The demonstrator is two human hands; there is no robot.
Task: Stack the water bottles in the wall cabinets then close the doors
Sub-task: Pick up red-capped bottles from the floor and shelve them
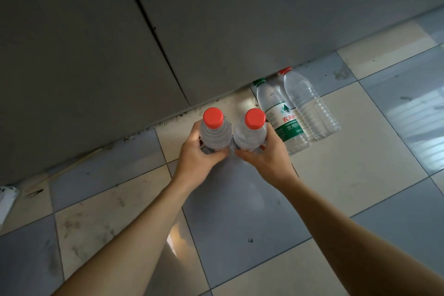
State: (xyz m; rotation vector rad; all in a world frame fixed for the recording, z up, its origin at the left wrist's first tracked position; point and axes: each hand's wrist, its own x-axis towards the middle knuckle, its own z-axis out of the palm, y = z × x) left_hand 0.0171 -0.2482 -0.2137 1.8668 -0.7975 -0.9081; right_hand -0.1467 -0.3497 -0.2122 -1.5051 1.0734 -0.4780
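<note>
My left hand (199,158) grips a clear red-capped water bottle (214,131) around its body. Right beside it, my right hand (266,156) grips a second clear red-capped bottle (251,133). The two bottles stand upright and side by side, above the tiled floor. To their right a green-capped bottle with a green and white label (280,115) and a plain red-capped bottle (307,106) stand on the floor against the grey cabinet front (216,31). Its doors appear shut, with a dark seam (153,29) between them.
The floor (240,211) is laid in beige and blue-grey tiles, dirty along the cabinet's base. A white object (7,199) lies at the far left edge. Bright window reflections fall on the tiles at the right.
</note>
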